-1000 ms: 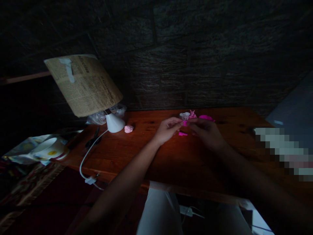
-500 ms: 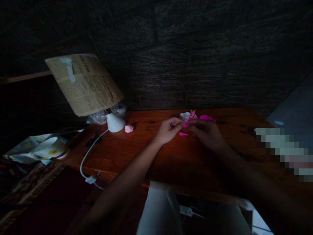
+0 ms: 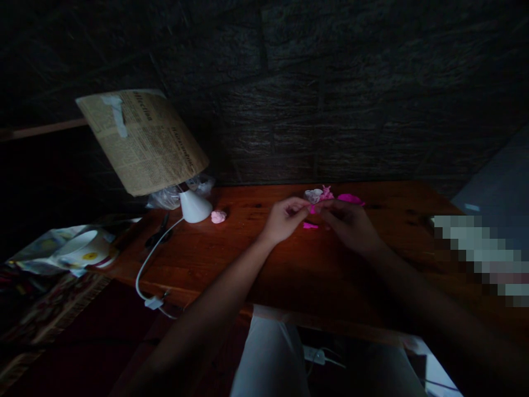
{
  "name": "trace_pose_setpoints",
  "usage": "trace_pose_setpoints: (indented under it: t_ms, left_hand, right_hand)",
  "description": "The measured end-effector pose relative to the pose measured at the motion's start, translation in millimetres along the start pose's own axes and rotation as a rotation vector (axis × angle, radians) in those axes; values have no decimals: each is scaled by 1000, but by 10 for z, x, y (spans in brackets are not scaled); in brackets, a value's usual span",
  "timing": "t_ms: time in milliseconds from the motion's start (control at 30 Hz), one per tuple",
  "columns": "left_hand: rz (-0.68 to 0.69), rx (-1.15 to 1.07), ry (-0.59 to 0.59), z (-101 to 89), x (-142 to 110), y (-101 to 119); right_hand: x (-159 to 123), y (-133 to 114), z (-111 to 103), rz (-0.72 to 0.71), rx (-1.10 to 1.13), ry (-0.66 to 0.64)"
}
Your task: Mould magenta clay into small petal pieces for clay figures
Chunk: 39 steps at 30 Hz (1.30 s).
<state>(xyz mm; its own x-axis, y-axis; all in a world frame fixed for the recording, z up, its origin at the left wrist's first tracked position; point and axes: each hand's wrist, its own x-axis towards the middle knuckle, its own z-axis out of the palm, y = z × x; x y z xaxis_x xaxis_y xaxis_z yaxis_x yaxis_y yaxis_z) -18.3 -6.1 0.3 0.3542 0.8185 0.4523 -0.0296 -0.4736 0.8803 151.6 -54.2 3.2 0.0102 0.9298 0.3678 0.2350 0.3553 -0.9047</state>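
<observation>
My left hand [image 3: 284,221] and my right hand [image 3: 350,225] meet fingertip to fingertip above the table. Pinched between them is a small magenta piece of what looks like modelling clay [image 3: 313,209]. Just below it, a thin magenta scrap [image 3: 309,225] lies on the wood. Behind my fingers sit a whitish crumpled lump [image 3: 313,195] and a knobbly pink lump [image 3: 326,192]. A larger flat magenta lump [image 3: 350,198] is partly covered by my right hand. Farther left, a pale pink lump [image 3: 218,216] rests beside the lamp.
A lamp with a newspaper-print shade [image 3: 144,143] stands at the left, its white cord [image 3: 142,270] hanging over the edge of the wooden table [image 3: 231,259]. Dark scissors [image 3: 159,237] lie near it. Farther left is a white bowl [image 3: 80,251]. The stone wall [image 3: 264,110] borders the back.
Both hands stay in nearly the same place, still pinching the magenta piece. My right-hand fingers have shifted very slightly.
</observation>
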Motion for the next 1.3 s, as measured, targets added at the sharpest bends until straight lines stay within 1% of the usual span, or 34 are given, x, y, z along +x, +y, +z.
trace_pose_setpoints:
  t_ms: [233,500,667,800,933,1100,1300]
  left_hand:
    - [-40,-18,-11,-1,-11,15]
    - [-76,-68,-33,12,-7,-33]
    - [-77,-100,-84,12,3,-28]
    - [-121,-139,-103,21,11,-29]
    - [-185,-189,-84,29,10,-25]
    - [-161,-156,-30,25,-2,-16]
    - [-171,-166,-65,26,-6,-31]
  right_hand:
    - [20,9,-39,29,16,60]
    - [8,-5,-25,20,-15,76]
    - [0,-53,14,37,60,84]
    - [10,-50,27,43,111,83]
    - [21,-5,5,56,107,80]
    - [27,21,5,74,113,104]
    - [22,-22,22,74,137,115]
